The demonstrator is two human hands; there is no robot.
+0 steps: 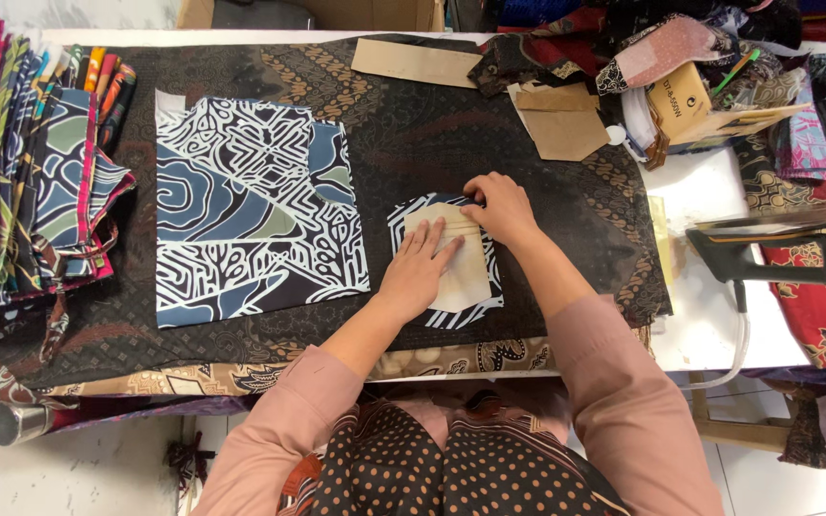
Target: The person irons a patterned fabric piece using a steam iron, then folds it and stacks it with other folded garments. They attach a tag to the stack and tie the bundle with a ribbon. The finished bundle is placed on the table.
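Observation:
A small pocket-shaped piece of blue, black and white patterned cloth (451, 315) lies on the dark cloth-covered table (413, 134). A beige paper template (463, 277) lies on top of it. My left hand (420, 270) presses flat on the template, fingers together. At the template's top right corner, my right hand (499, 207) pinches the upper edge of the cloth with its fingertips. A larger cut panel of the same patterned cloth (250, 210) lies flat to the left of my hands.
A stack of folded colourful fabrics (21, 162) fills the left edge. Beige paper templates (556, 119) and heaped cloth with a small cardboard box (679, 100) lie at the back right. An iron (776, 244) rests at the right on the white table edge.

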